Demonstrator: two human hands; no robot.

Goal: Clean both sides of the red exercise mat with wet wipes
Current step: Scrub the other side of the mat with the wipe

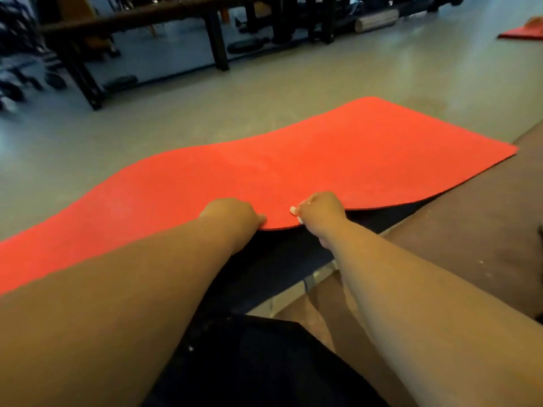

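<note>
Two bare forearms (117, 304) reach in from 6 o'clock. One red exercise mat (323, 160) spreads over the grey floor (205, 113) from 9 to 2 o'clock. Its left end is cut off, and its near edge is raised above one black mat (279, 259). The left hand (232, 214) and right hand (320, 212), side by side at centre, both pinch that edge. A second red sheet (520, 32) at 1 o'clock is cropped and blurry.

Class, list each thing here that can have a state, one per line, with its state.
red exercise mat: spread out, wavy, near edge lifted.
left hand: grips the mat's near edge.
right hand: grips the same edge.
second red mat: lies on the far floor.
</note>
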